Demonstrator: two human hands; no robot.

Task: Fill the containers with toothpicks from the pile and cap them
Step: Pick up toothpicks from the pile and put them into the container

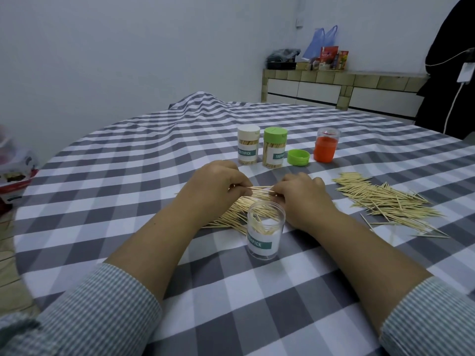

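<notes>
We have our left hand (pixel 218 185) and right hand (pixel 299 192) both pinching one small bundle of toothpicks (pixel 259 190) between them, above the near pile (pixel 236 214). The open container (pixel 264 233), only partly filled, stands just at six o'clock of the bundle. To do this well, we judge we should square the tips, tilt the bundle upright over the mouth, and release low. The green cap (pixel 298 157) waits at twelve o'clock on the surface (pixel 231 291).
</notes>
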